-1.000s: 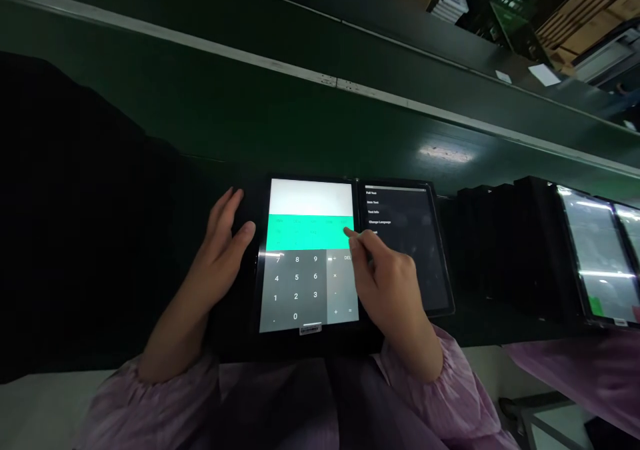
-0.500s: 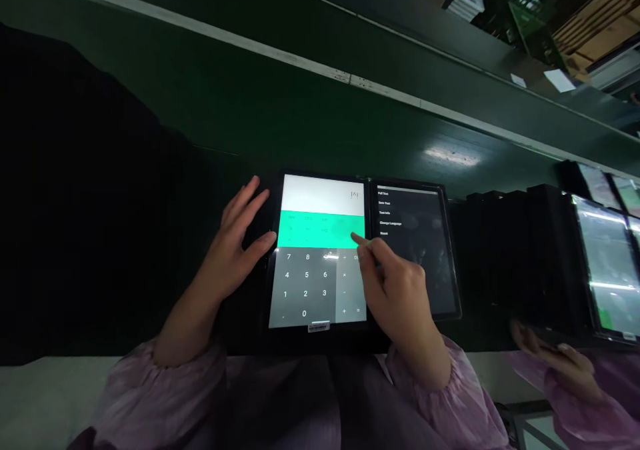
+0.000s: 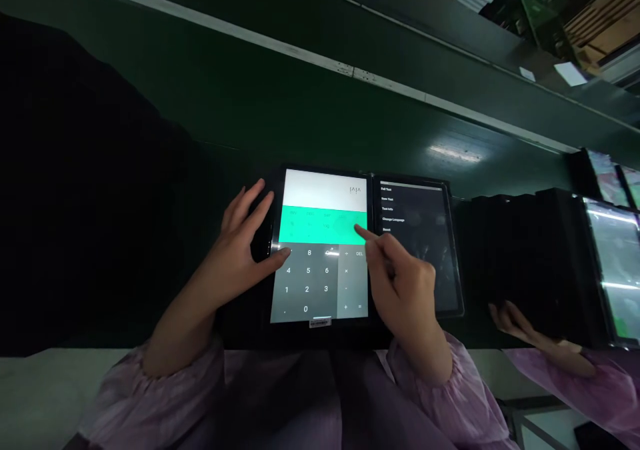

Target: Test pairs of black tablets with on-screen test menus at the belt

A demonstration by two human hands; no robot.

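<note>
Head view: calculator tablet (image 3: 321,249) lies by the table's (image 3: 240,113) near edge; menu-screen tablet (image 3: 423,247) just to its right. My left hand (image 3: 231,253) spread, thumb over keypad (image 3: 307,290); my right hand (image 3: 403,280) curled, index finger out at the green panel (image 3: 313,227).

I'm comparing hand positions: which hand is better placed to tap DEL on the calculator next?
Probably the right hand: its index fingertip is over the green area next to the DEL key. The left hand is at the screen's opposite edge.
</note>
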